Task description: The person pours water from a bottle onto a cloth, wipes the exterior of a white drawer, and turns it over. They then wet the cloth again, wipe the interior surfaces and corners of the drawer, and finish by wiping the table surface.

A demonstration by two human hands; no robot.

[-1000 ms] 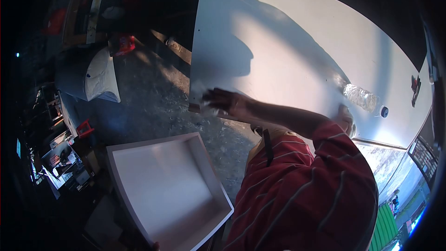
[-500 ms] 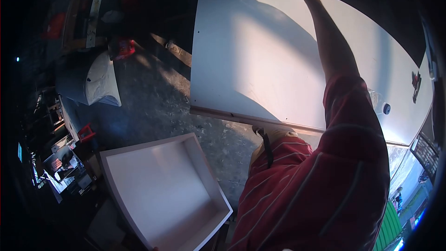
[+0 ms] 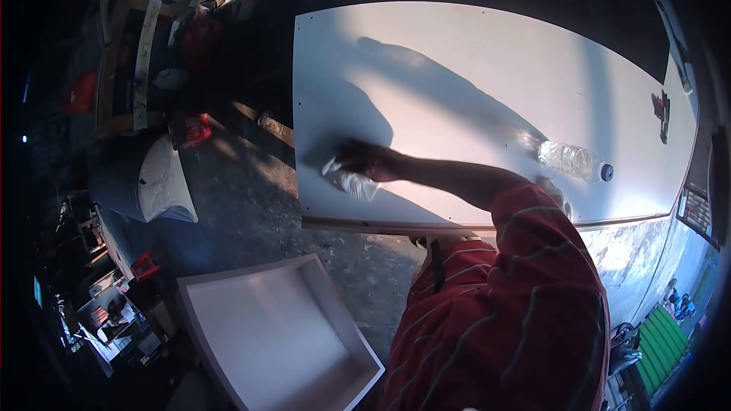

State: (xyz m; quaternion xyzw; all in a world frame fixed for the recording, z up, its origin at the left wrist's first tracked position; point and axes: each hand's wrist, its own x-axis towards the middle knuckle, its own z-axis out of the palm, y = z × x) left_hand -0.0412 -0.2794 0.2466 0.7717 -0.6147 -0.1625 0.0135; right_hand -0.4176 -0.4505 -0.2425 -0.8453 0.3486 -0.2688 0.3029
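My right hand is closed on a crumpled white cloth, pressed against the white panel near its left end. The panel is large and flat, with small dark dots along its edges. Behind my forearm a clear plastic bottle with a dark blue cap lies on its side on the panel. A whitish object sits beside my sleeve, partly hidden by it. My left hand is out of view. Below the panel, a shallow white open box stands close to my body.
A dark red and black tool lies at the panel's right end. On the left are a curved pale piece, a red item and a long wooden strip. A green slatted surface shows at lower right.
My right hand has swept the cloth from the panel's far edge to its near left part. The bottle shows more fully now, and the view has shifted.
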